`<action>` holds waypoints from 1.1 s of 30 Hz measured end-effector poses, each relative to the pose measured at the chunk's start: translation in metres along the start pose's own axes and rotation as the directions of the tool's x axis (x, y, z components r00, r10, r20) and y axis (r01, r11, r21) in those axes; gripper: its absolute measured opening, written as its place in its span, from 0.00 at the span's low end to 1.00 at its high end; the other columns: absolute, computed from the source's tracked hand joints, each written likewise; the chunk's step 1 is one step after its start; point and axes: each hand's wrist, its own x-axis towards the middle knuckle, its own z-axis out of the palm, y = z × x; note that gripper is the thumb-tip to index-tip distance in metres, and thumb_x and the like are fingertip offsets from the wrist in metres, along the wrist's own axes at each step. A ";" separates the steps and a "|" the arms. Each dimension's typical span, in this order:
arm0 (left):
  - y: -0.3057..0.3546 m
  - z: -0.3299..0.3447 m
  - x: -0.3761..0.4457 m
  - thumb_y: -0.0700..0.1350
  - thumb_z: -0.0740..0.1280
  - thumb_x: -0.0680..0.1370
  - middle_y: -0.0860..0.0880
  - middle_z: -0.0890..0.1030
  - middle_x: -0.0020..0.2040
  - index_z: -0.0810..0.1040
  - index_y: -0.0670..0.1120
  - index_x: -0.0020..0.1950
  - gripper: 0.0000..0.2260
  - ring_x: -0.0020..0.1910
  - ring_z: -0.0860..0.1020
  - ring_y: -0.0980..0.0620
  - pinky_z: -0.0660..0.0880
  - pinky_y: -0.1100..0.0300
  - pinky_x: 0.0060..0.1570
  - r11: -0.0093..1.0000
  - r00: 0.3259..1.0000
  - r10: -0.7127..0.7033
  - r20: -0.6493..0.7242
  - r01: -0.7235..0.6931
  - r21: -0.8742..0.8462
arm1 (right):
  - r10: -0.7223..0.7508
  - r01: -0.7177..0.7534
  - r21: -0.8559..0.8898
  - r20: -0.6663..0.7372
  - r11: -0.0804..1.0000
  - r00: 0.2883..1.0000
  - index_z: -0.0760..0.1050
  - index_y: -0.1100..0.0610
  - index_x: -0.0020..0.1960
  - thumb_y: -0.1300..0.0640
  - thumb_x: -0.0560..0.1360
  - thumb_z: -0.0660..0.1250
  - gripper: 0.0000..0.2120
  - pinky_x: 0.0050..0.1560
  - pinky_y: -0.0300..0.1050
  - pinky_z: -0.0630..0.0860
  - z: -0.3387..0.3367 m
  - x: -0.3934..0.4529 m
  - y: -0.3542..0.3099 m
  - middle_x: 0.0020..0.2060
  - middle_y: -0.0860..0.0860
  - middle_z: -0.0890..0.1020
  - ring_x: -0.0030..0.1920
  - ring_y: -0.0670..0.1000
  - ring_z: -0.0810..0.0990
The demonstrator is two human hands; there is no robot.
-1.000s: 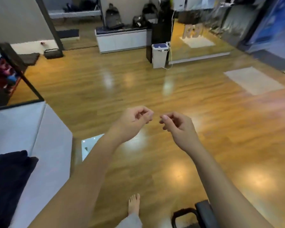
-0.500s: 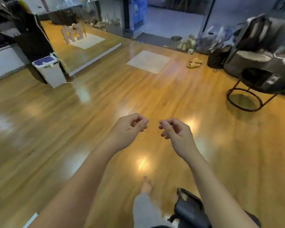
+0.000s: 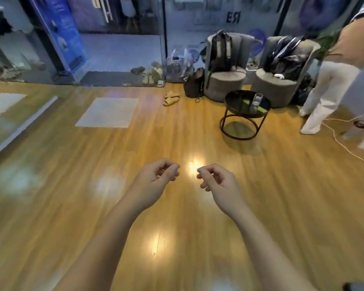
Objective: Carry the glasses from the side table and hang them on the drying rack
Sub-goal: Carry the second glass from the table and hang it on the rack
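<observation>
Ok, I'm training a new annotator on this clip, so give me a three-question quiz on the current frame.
1. True or false: the left hand holds a glass.
2. Multiple choice: the clear glass stands on A) the wooden floor, B) the round black side table, C) a grey armchair.
3. Fill in: the tan sandals lie on the ____ .

Key
1. False: both it and the right hand hang loosely curled and hold nothing.
2. B, near the table's right edge.
3. Floor.
</observation>
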 end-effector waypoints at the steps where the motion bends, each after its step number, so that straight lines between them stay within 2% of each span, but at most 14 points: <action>1: 0.001 0.005 0.020 0.64 0.63 0.75 0.56 0.86 0.47 0.82 0.56 0.50 0.16 0.48 0.84 0.58 0.79 0.49 0.56 1.000 0.999 0.005 0.031 -0.005 -0.009 | 0.002 -0.003 -0.006 -0.028 1.000 1.000 0.82 0.45 0.46 0.38 0.74 0.66 0.13 0.40 0.37 0.76 -0.008 0.015 0.003 0.43 0.47 0.85 0.39 0.46 0.82; 4: -0.001 0.018 0.085 0.60 0.64 0.78 0.57 0.86 0.48 0.82 0.57 0.51 0.11 0.49 0.84 0.58 0.78 0.50 0.59 0.999 0.990 0.004 0.139 0.001 -0.035 | 0.026 -0.029 -0.030 -0.099 0.999 0.995 0.81 0.43 0.47 0.37 0.73 0.65 0.12 0.42 0.42 0.78 -0.029 0.062 0.014 0.44 0.46 0.85 0.39 0.46 0.82; 7: -0.003 0.027 0.158 0.65 0.63 0.75 0.58 0.86 0.48 0.82 0.56 0.52 0.17 0.50 0.84 0.58 0.78 0.50 0.58 0.999 0.977 0.039 0.208 -0.033 -0.032 | 0.054 -0.060 -0.024 -0.180 0.998 0.982 0.81 0.44 0.47 0.37 0.72 0.66 0.12 0.42 0.42 0.77 -0.046 0.114 0.029 0.44 0.46 0.85 0.39 0.46 0.82; 9: -0.003 0.030 0.210 0.66 0.62 0.73 0.58 0.85 0.47 0.82 0.56 0.52 0.18 0.49 0.84 0.57 0.78 0.50 0.56 0.997 0.969 0.081 0.235 -0.075 -0.033 | 0.064 -0.070 -0.017 -0.234 0.997 0.970 0.81 0.45 0.48 0.36 0.71 0.66 0.15 0.43 0.44 0.77 -0.056 0.156 0.036 0.44 0.47 0.85 0.39 0.47 0.82; 13: -0.005 0.029 0.324 0.65 0.63 0.73 0.56 0.85 0.47 0.82 0.56 0.51 0.17 0.49 0.84 0.53 0.78 0.43 0.59 0.993 0.945 0.115 0.308 -0.098 -0.072 | 0.063 -0.079 -0.035 -0.336 0.996 0.940 0.81 0.45 0.50 0.36 0.71 0.66 0.16 0.45 0.50 0.79 -0.070 0.250 0.043 0.44 0.48 0.85 0.40 0.48 0.83; 18: 0.009 0.026 0.455 0.65 0.64 0.73 0.54 0.85 0.48 0.81 0.57 0.51 0.16 0.50 0.83 0.51 0.77 0.41 0.59 0.990 0.900 0.141 0.412 -0.129 -0.056 | 0.069 -0.102 -0.050 -0.449 0.994 0.891 0.79 0.38 0.51 0.34 0.72 0.65 0.13 0.41 0.44 0.77 -0.096 0.354 0.048 0.45 0.44 0.85 0.40 0.45 0.83; 21: 0.011 0.035 0.526 0.61 0.64 0.75 0.53 0.85 0.48 0.80 0.58 0.52 0.11 0.49 0.83 0.54 0.79 0.46 0.57 0.988 0.875 0.154 0.460 -0.149 -0.046 | 0.119 -0.146 -0.009 -0.529 0.989 0.840 0.79 0.37 0.51 0.33 0.72 0.66 0.13 0.40 0.43 0.77 -0.111 0.402 0.062 0.45 0.45 0.85 0.39 0.45 0.83; 23: 0.010 0.045 0.566 0.64 0.64 0.74 0.55 0.85 0.48 0.80 0.60 0.52 0.12 0.47 0.84 0.58 0.80 0.50 0.55 0.986 0.864 0.168 0.474 -0.158 -0.060 | 0.130 -0.152 0.005 -0.549 0.988 0.825 0.79 0.37 0.52 0.30 0.71 0.66 0.16 0.39 0.42 0.77 -0.120 0.428 0.076 0.46 0.45 0.85 0.39 0.45 0.83; 25: 0.007 0.057 0.606 0.65 0.64 0.74 0.54 0.84 0.50 0.79 0.65 0.52 0.11 0.48 0.84 0.58 0.80 0.49 0.55 0.984 0.843 0.172 0.509 -0.169 -0.052 | 0.149 -0.175 0.008 -0.566 0.984 0.811 0.79 0.37 0.53 0.28 0.70 0.66 0.19 0.39 0.41 0.77 -0.131 0.456 0.089 0.46 0.44 0.85 0.39 0.45 0.83; 29: -0.001 0.095 0.689 0.63 0.65 0.76 0.58 0.81 0.51 0.77 0.67 0.55 0.09 0.50 0.84 0.56 0.80 0.49 0.54 0.980 0.811 0.192 0.552 -0.185 -0.070 | 0.183 -0.202 0.039 -0.618 0.979 0.765 0.79 0.37 0.50 0.34 0.70 0.67 0.12 0.37 0.39 0.78 -0.172 0.520 0.114 0.41 0.43 0.83 0.38 0.43 0.82; 33: 0.004 0.136 0.775 0.64 0.66 0.76 0.63 0.80 0.54 0.75 0.68 0.59 0.11 0.52 0.83 0.57 0.78 0.55 0.51 0.980 0.806 0.193 0.559 -0.190 -0.065 | 0.167 -0.193 0.028 -0.633 0.981 0.756 0.79 0.38 0.51 0.37 0.71 0.67 0.10 0.38 0.41 0.79 -0.223 0.596 0.137 0.44 0.45 0.82 0.39 0.46 0.82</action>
